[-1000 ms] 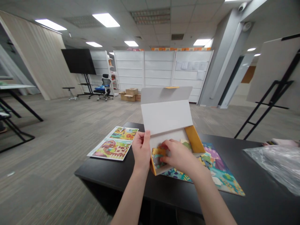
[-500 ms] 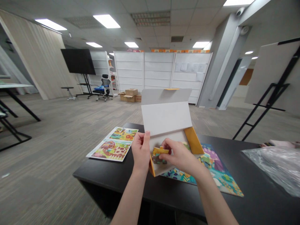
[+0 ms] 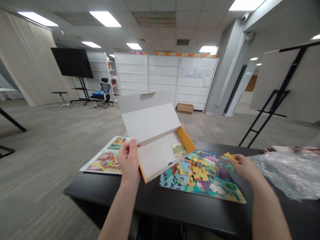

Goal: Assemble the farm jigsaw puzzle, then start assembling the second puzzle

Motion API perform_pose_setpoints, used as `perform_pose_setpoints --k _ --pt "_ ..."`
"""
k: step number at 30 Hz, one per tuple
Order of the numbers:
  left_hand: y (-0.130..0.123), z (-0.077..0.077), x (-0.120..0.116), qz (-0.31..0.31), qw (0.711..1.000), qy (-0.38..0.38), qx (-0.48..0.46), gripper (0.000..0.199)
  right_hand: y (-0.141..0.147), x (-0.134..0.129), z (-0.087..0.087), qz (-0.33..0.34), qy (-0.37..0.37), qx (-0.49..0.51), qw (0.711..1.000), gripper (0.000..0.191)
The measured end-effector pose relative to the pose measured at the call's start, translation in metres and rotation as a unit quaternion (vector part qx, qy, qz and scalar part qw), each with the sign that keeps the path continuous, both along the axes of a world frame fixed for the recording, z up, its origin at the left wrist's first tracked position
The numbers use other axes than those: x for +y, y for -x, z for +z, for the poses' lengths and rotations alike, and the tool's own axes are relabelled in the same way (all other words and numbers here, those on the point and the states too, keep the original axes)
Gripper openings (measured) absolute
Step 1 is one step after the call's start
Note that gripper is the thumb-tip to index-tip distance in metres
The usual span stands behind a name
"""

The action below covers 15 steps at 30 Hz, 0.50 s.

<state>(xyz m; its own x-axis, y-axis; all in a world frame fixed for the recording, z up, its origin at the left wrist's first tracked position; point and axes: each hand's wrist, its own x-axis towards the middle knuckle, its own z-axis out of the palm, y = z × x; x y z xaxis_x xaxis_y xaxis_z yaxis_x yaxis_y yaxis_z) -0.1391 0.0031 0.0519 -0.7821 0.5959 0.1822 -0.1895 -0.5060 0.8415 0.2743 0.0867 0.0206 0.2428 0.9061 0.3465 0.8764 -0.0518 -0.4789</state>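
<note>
My left hand (image 3: 129, 159) grips the left end of a box (image 3: 156, 155) with a white inside and yellow sides, tilted above the table, its lid raised. One green-and-cream puzzle piece (image 3: 178, 150) lies inside near the right end. My right hand (image 3: 243, 165) pinches a yellow-and-teal puzzle piece (image 3: 227, 161) over the right part of a colourful picture board (image 3: 220, 190). On that board, a loose heap of puzzle pieces (image 3: 197, 168) sits to the right of the box.
The black table (image 3: 150, 196) carries a picture sheet (image 3: 100, 160) at left, partly behind my left hand. Crumpled clear plastic (image 3: 282, 173) lies at right. Beyond stand white shelving (image 3: 162, 76), a cardboard box (image 3: 185, 107), a chair (image 3: 102, 93) and an easel (image 3: 277, 93).
My right hand has left the box and moved right with a puzzle piece. My left hand has shifted the box left and tilted it, uncovering the pieces heaped on the board.
</note>
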Motion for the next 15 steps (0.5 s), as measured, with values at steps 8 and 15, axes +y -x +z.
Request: perform_pose_setpoints --k 8,15 --pt "-0.009 0.001 0.002 -0.009 1.000 0.002 0.009 0.046 -0.012 -0.004 -0.015 0.064 0.100 0.043 0.992 0.023" --pt "-0.019 0.000 0.003 -0.055 0.998 -0.010 0.016 0.046 0.022 -0.023 0.034 0.027 -0.036 0.048 0.998 0.030"
